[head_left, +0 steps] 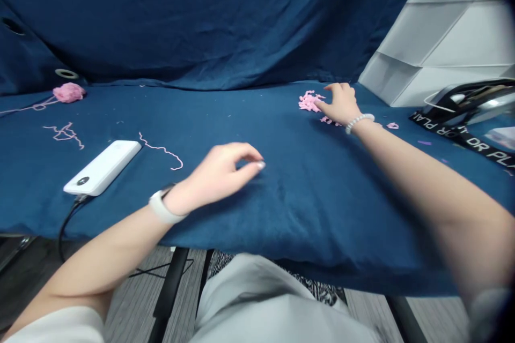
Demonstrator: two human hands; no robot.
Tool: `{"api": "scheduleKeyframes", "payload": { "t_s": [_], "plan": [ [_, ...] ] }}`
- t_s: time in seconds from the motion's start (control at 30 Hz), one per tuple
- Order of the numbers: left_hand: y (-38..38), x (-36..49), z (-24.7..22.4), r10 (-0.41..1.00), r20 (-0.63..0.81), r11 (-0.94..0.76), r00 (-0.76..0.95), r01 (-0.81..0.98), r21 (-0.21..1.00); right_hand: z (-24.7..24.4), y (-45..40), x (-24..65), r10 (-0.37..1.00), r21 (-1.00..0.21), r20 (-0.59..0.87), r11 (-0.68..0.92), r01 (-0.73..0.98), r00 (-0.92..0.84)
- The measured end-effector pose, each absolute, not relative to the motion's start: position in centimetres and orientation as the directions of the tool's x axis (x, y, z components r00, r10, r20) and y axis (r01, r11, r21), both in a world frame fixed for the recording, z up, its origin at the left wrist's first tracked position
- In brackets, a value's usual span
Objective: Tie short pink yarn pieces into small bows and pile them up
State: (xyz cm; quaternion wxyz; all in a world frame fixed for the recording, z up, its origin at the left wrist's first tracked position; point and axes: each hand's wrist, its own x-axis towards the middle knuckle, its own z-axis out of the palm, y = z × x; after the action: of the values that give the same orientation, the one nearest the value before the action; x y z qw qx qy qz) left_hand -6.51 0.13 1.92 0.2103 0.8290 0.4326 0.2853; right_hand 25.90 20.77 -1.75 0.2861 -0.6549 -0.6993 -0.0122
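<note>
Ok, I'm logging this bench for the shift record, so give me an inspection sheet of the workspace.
surface: creased dark blue cloth covering the table.
job's things: loose pile of small pink yarn snippets.
clutter: white rectangular power bank; loose pink yarn strand; pink yarn ball.
grips: left hand curled over the cloth, nothing visible held; right hand open, fingers at the pile.
cables: black cable running from the power bank over the table edge.
surroundings: dark blue backdrop cloth; white faceted panel; black lettered strap; grey plank floor.

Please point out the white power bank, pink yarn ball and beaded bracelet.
White power bank (102, 168): head view, middle of top face.
Pink yarn ball (69, 92): head view, middle of ball.
Beaded bracelet (359, 122): head view, middle beads.
</note>
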Motion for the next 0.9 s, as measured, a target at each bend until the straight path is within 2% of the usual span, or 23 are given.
{"api": "scheduleKeyframes", "payload": {
  "t_s": [0.03,0.1,0.17,0.23,0.27,0.4,0.5,0.6,0.7,0.73,0.77,0.8,0.87,0.9],
  "plan": [
    [0.2,-8.1,2.4,0.849,0.374,-0.524,0.374,0.684,0.507,-1.9,19.6,25.9,0.887,-0.302,0.455,0.234,0.924,-0.076],
    [0.5,-11.8,2.5,0.896,0.386,-0.368,0.218,0.853,0.372,-2.3,17.0,26.0,0.819,-0.158,0.509,0.392,0.906,-0.266],
    [0.8,-15.5,1.6,0.956,0.261,-0.202,0.132,0.944,0.262,-2.7,14.6,26.1,0.746,-0.04,0.511,0.518,0.855,-0.428],
    [0.9,-18.6,0.3,0.992,0.113,-0.082,0.059,0.975,0.206,-2.8,12.4,25.7,0.693,0.035,0.468,0.605,0.795,-0.548],
    [0.8,-19.6,-0.3,0.997,0.061,-0.063,0.052,0.979,0.196,-2.8,11.4,25.3,0.671,0.06,0.447,0.637,0.768,-0.592],
    [0.6,-19.8,-1.0,0.99,0.093,-0.117,0.109,0.989,0.087,-1.6,8.6,22.7,0.595,0.091,0.417,0.725,0.682,-0.687],
    [0.4,-16.1,0.5,0.98,0.093,-0.191,0.174,0.955,0.225,-0.3,6.8,20.3,0.546,0.011,0.415,0.797,0.604,-0.728],
    [0.0,-10.7,2.7,0.933,0.14,-0.36,0.332,0.856,0.37,0.8,4.9,17.9,0.539,-0.229,0.385,0.842,0.488,-0.749],
    [-0.1,-5.8,4.1,0.791,0.284,-0.612,0.542,0.695,0.377,1.3,3.3,16.7,0.52,-0.464,0.332,0.816,0.344,-0.787],
    [0.1,-4.5,4.3,0.725,0.332,-0.689,0.604,0.641,0.338,1.5,2.9,16.7,0.505,-0.515,0.313,0.802,0.302,-0.804],
    [0.3,-3.5,4.3,0.647,0.378,-0.759,0.662,0.603,0.244,1.7,2.6,16.9,0.49,-0.54,0.314,0.797,0.272,-0.813],
    [0.7,-2.6,4.1,0.56,0.425,-0.808,0.711,0.583,0.089,2.0,2.3,17.3,0.482,-0.536,0.342,0.805,0.254,-0.806],
    [1.6,-1.2,3.2,0.41,0.426,-0.823,0.807,0.529,-0.209,2.8,1.7,18.1,0.48,-0.47,0.455,0.845,0.256,-0.75],
    [2.0,-0.7,2.6,0.389,0.387,-0.805,0.836,0.513,-0.299,3.2,1.5,18.3,0.462,-0.419,0.532,0.872,0.253,-0.71]
  ]
}}
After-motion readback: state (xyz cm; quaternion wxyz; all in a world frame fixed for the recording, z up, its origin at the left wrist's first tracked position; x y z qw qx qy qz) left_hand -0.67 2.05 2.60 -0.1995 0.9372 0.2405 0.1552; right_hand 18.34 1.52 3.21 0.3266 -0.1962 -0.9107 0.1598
